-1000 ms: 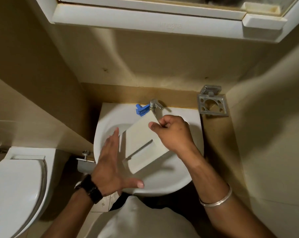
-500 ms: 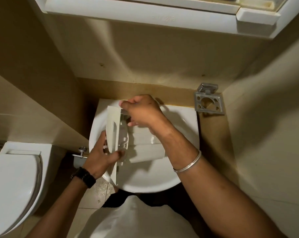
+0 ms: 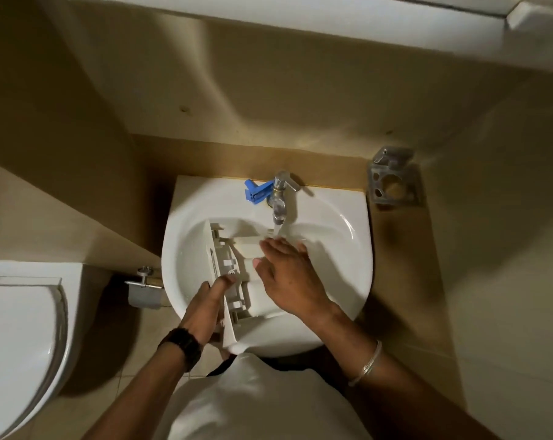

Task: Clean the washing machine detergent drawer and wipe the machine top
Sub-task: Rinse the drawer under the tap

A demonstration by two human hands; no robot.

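Observation:
The white detergent drawer lies in the white basin, its front panel toward the left and near rim. My left hand grips that front panel at the near end, thumb lying on the drawer's inner frame. My right hand lies flat with straight fingers on the drawer's compartments, fingertips under the thin stream of water running from the chrome tap. Most of the drawer's right part is hidden under this hand.
A small blue plastic part sits on the basin's back ledge, left of the tap. A metal holder hangs on the wall at right. The toilet stands at left, a metal valve beside the basin, a cabinet overhead.
The drawer has come down from an upright hold into the basin under the tap. My right hand left its top end and now lies flat on it. Water now runs.

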